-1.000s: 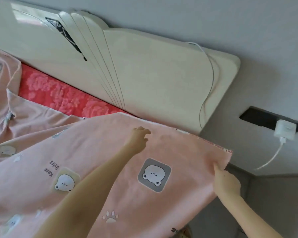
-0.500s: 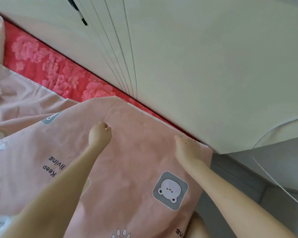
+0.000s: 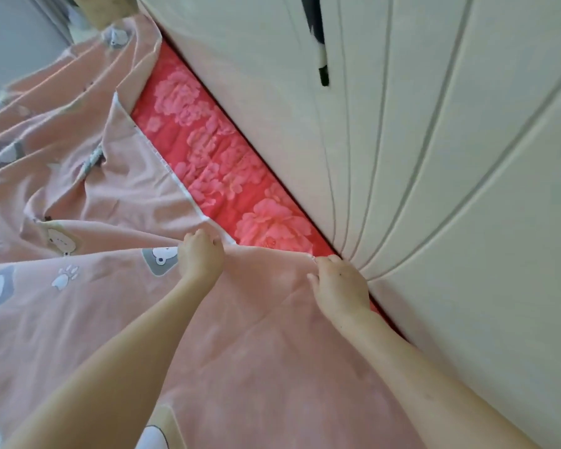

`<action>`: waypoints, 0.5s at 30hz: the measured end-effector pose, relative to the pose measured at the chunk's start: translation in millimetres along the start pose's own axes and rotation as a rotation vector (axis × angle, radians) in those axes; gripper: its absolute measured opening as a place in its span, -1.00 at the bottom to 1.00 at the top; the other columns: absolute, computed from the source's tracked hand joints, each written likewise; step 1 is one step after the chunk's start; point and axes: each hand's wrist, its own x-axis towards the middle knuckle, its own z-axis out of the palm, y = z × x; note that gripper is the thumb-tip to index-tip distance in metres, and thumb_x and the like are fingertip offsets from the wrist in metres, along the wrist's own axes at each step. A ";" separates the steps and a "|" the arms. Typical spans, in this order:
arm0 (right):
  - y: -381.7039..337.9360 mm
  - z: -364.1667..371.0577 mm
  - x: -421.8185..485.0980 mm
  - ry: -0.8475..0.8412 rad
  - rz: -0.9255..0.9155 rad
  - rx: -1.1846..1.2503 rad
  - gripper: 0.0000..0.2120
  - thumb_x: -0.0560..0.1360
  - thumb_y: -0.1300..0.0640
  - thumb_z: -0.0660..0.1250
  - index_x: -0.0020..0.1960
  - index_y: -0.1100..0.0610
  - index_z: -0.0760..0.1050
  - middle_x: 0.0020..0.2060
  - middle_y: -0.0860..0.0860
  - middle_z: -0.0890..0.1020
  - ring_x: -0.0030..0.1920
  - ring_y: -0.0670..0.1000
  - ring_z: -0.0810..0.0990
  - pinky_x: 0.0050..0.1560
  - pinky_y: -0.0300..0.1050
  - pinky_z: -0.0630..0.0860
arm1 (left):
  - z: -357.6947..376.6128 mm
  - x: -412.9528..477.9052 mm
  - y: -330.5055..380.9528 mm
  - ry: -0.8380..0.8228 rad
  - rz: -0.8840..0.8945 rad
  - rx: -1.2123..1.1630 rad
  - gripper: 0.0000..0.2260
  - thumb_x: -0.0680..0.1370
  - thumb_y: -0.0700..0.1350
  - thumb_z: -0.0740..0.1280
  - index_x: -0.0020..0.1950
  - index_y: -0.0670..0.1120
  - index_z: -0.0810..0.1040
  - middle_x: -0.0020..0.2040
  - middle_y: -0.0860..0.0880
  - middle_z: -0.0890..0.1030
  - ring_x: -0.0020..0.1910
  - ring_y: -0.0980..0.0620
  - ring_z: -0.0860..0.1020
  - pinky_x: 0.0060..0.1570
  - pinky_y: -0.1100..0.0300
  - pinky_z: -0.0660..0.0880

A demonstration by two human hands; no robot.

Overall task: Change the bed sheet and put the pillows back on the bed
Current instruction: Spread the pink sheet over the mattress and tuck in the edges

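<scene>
Seen from the head camera, a cream grooved headboard [image 3: 450,189] backs a red floral mattress [image 3: 214,157]. The pink bear-print sheet [image 3: 240,367] lies rumpled on the mattress, its hem running diagonally toward the headboard. The left hand [image 3: 201,257] and right hand [image 3: 340,286] grip that hem with curled fingers.

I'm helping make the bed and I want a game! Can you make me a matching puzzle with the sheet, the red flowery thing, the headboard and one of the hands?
Things:
1. pink sheet
2. red flowered cover
3. headboard
4. right hand

Descriptions:
A. cream, with curved grooves
B. a bare strip showing between the sheet and the headboard
C. grips the sheet's edge right beside the headboard
D. rumpled, printed with bears and paws

Pairs: 1-D, 2-B, 3-A, 4-C
</scene>
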 end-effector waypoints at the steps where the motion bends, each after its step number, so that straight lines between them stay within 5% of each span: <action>1: -3.6 5.5 14.1 -0.019 0.002 -0.039 -0.68 0.61 0.03 0.15 0.29 0.15 0.38 0.18 0.07 0.49 0.18 0.13 0.45 0.09 -0.05 0.38 | 4.5 13.1 -1.8 0.001 -0.003 0.019 -0.77 0.58 -0.19 0.14 -0.11 -0.32 0.49 -0.04 -0.31 0.55 0.00 -0.28 0.49 -0.15 0.03 0.30; 10: -4.7 42.9 67.6 -0.001 -0.044 -0.059 -0.83 0.55 0.07 0.25 0.09 0.11 0.51 0.01 0.04 0.57 0.06 0.13 0.54 -0.06 -0.03 0.41 | 64.5 104.5 -26.5 -0.170 -0.326 -0.116 -0.44 0.54 0.20 0.22 0.25 -0.27 0.42 0.03 -0.19 0.57 0.08 -0.20 0.54 -0.13 0.09 0.40; 12: -0.5 42.1 67.7 0.066 -0.091 -0.114 -0.92 0.43 0.13 0.41 -0.14 0.13 0.56 -0.21 0.04 0.60 -0.17 0.16 0.59 -0.31 -0.06 0.38 | 74.1 113.3 -31.5 -0.202 -0.290 -0.062 -0.60 0.57 0.07 0.21 0.23 -0.22 0.45 0.11 -0.20 0.51 0.14 -0.21 0.50 -0.08 0.09 0.37; 15: 1.6 34.2 65.0 0.175 -0.120 -0.170 -0.69 0.08 0.29 0.61 -0.41 0.13 0.47 -0.49 0.03 0.49 -0.50 0.14 0.50 -0.48 -0.20 0.16 | 74.6 119.4 -33.4 -0.138 -0.278 -0.117 -0.81 0.53 -0.23 0.18 0.02 -0.27 0.53 0.02 -0.24 0.55 0.05 -0.22 0.53 -0.13 0.11 0.38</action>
